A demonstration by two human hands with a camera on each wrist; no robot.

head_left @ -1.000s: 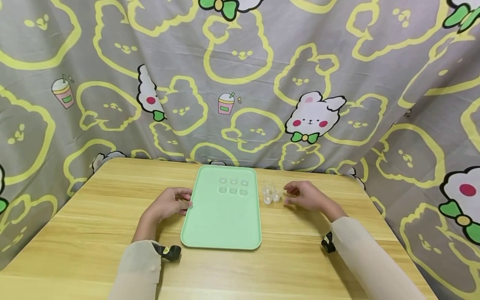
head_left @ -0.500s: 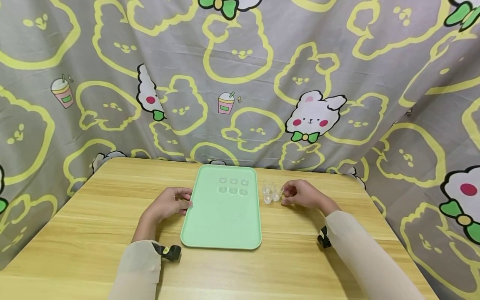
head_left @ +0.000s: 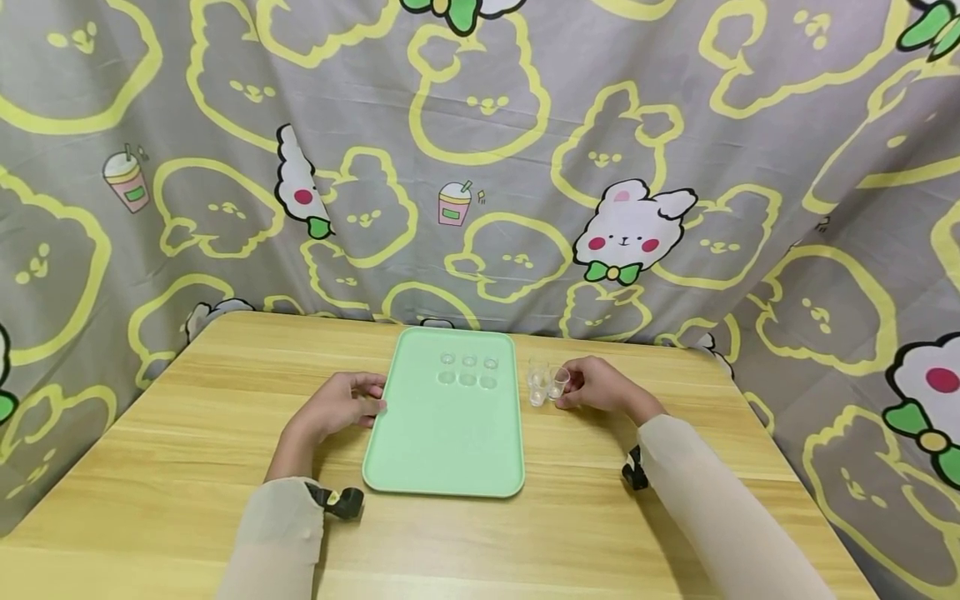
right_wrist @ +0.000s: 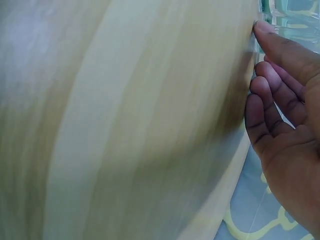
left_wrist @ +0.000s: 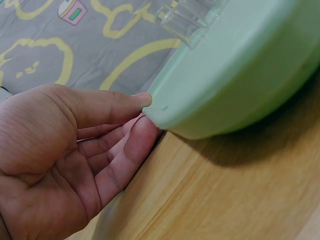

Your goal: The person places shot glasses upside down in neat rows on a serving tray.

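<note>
My left hand [head_left: 337,406] pinches the left rim of a pale green tray [head_left: 442,450], with the thumb on top and fingers beneath, as the left wrist view shows. On the tray, small clear cups [head_left: 468,381] stand in two rows of three toward the far right. Beside the tray's right edge, more clear cups [head_left: 537,396] stand close together on the table. My right hand [head_left: 600,385] grips the rightmost clear cup [head_left: 558,379] of that group between thumb and fingers; the cup leans slightly. In the right wrist view, the thumb and fingertips lie along the clear cups [right_wrist: 290,25].
The wooden table [head_left: 615,517] carries the tray near its middle. A grey curtain [head_left: 517,108] with yellow outlines hangs right behind the table's far edge and along the right side. Black wrist cameras [head_left: 341,503] sit at both cuffs.
My right hand has moved left to the cup group and taken hold of the rightmost cup, which now leans a little. The left hand stays on the tray's rim.
</note>
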